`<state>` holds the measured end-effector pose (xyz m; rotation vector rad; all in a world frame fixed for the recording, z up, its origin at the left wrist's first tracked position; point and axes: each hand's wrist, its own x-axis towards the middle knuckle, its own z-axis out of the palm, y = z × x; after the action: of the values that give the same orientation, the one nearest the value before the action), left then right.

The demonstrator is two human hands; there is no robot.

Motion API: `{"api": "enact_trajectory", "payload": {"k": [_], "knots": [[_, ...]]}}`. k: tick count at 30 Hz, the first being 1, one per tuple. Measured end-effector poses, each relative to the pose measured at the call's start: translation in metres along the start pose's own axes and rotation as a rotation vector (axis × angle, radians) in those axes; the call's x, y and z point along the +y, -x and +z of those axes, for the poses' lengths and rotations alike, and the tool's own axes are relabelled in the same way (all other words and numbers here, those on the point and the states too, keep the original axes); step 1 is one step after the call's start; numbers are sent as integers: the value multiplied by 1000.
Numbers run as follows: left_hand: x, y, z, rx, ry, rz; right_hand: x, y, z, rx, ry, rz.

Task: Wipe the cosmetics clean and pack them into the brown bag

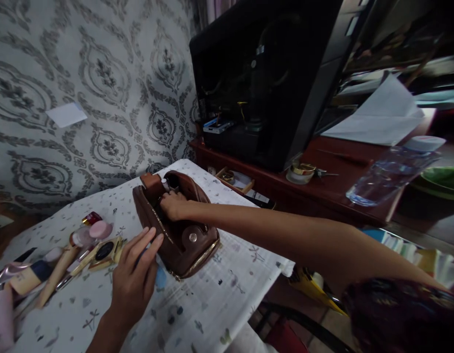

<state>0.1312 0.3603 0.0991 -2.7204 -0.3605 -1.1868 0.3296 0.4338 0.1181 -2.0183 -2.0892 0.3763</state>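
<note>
A brown leather makeup bag (pixel 190 252) lies unzipped on the cloth-covered table, its top gaping. My right hand (pixel 173 205) reaches inside it, fingers curled; the fingertips and whatever they hold are hidden by the bag. A small white-capped item (pixel 165 184) shows near the bag's far end. With its fingers stretched out, my left hand (pixel 135 274) rests against the bag's left side. To its left lie a gold compact (pixel 105 251), a pink round-lidded jar (pixel 101 229), a dark red-capped bottle (pixel 91 218) and a foundation bottle (pixel 32 278).
Several brushes and tubes spread over the table's left part. At the right, a dark red desk (pixel 330 171) carries a large black-fronted cabinet (pixel 264 88), a clear water bottle (pixel 392 171) and a gold-lidded glass jar (pixel 301 173). An open drawer (pixel 236 179) sits beyond the bag.
</note>
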Motion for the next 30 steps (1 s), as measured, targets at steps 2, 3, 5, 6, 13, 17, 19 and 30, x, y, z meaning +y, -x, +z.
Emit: {"api": "enact_trajectory", "payload": {"k": [2, 3, 5, 6, 13, 17, 19, 30], "knots": [[0, 0, 1, 4, -2, -9, -1, 0, 12, 7, 44, -28], [1, 0, 1, 4, -3, -11, -1, -1, 16, 7, 53, -30], [0, 1, 1, 4, -1, -11, 0, -3, 23, 12, 77, -32], [0, 1, 1, 5, 0, -11, 0, -4, 26, 14, 87, -32], [-1, 2, 3, 11, 10, -12, 2, -8, 29, 14, 127, -54], [0, 1, 3, 7, 15, -6, 0, -4, 23, -11, 142, -61], [1, 1, 3, 7, 14, -9, -2, -2, 19, -13, 147, -51], [0, 2, 2, 4, 0, -14, -6, 6, 9, -17, 124, -46]]}}
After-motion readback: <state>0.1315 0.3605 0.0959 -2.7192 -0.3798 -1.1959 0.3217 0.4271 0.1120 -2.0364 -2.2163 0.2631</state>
